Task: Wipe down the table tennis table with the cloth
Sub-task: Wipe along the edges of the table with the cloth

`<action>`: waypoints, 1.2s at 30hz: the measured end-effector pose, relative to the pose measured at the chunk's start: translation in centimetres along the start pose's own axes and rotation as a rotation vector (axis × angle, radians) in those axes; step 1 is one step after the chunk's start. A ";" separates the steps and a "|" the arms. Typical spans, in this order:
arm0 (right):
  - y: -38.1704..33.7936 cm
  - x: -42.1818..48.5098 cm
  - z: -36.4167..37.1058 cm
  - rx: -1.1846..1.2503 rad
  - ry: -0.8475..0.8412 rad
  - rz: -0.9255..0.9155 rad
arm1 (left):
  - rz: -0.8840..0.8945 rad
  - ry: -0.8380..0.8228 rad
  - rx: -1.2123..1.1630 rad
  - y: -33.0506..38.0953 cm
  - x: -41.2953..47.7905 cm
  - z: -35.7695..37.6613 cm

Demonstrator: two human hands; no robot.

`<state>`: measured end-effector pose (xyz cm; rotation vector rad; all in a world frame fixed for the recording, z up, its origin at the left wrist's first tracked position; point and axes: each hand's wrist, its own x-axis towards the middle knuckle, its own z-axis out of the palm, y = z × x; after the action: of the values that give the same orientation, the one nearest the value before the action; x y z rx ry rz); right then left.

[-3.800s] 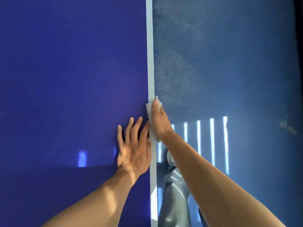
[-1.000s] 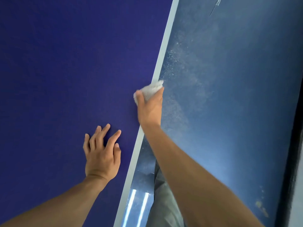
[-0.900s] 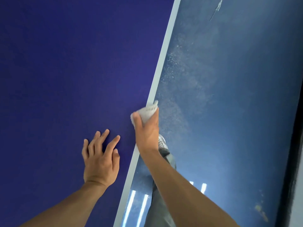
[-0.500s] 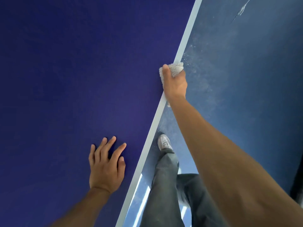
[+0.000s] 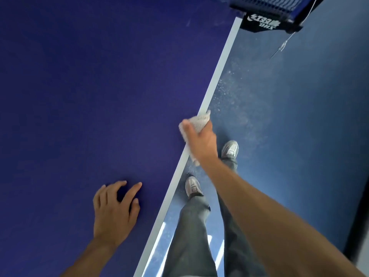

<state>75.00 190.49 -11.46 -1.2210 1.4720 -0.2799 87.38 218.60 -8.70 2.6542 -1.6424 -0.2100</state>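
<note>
The dark blue table tennis table (image 5: 89, 96) fills the left of the view, and its white side edge (image 5: 219, 70) runs diagonally from the top right to the bottom middle. My right hand (image 5: 201, 140) grips a bunched white cloth (image 5: 200, 119) against that edge, thumb on the tabletop, fingers over the side. My left hand (image 5: 115, 208) rests on the tabletop near the bottom, fingers spread and slightly arched, holding nothing.
The net post clamp (image 5: 265, 22) with white lettering and the net sit at the table's top right end. A cord (image 5: 283, 45) dangles below it. White dust specks lie on the blue floor (image 5: 299, 116) beside the edge. My grey trouser legs (image 5: 191, 236) and shoes stand there.
My right hand slid the cloth back and forth along the white edge; it now sits nearer me than half a second ago. The view moved toward the net. My left hand's fingers arched slightly.
</note>
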 end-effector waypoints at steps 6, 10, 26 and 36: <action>-8.2 10.5 -3.1 0.186 0.125 0.074 | -0.036 0.127 -0.102 4.7 12.5 -1.2; -5.4 7.9 -2.4 0.209 0.045 0.006 | 0.005 0.169 -0.173 9.7 22.2 -1.5; -14.3 25.0 -8.9 0.264 0.113 0.038 | -0.085 0.122 -0.134 15.0 42.2 -0.7; -10.1 14.1 -6.0 -0.100 -0.021 -0.123 | -0.127 0.080 -0.159 15.2 42.6 -1.3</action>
<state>77.80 172.38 -10.30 -1.3940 1.4093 -0.2778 92.75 173.69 -10.76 2.6122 -1.3744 -0.2232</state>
